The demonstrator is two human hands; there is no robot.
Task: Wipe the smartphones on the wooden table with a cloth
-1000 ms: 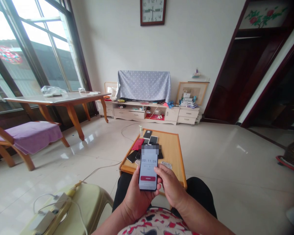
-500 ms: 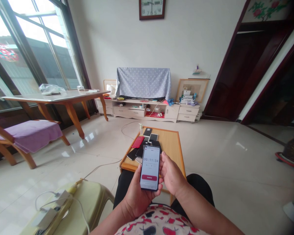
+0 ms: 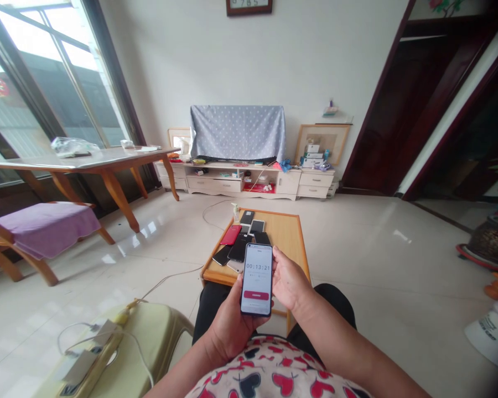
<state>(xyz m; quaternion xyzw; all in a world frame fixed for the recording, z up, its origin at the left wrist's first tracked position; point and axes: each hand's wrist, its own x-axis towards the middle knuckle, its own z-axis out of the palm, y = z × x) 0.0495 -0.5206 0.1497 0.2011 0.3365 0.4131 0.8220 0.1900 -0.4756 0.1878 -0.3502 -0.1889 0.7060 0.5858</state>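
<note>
I hold a smartphone (image 3: pixel 257 279) upright in front of me; its lit screen shows a running timer and a red button. My left hand (image 3: pixel 228 326) wraps the phone's lower left side from below. My right hand (image 3: pixel 288 279) grips its right edge, fingers curled on it. Just beyond the phone stands a small wooden table (image 3: pixel 288 237) with several phones (image 3: pixel 243 240) lying in a cluster on its left half, one of them red (image 3: pixel 231 235).
A yellow-green stool (image 3: pixel 120 354) with a power strip and cables sits at my lower left. A long wooden table (image 3: pixel 87 166) and a purple-cushioned bench (image 3: pixel 41 226) stand by the window. A white TV cabinet (image 3: pixel 249 179) lines the far wall. Tiled floor surrounds me.
The view has tilted down a little, so the room sits higher in frame. The phone's timer has run on. My right hand slid from the phone's lower right to its right edge.
</note>
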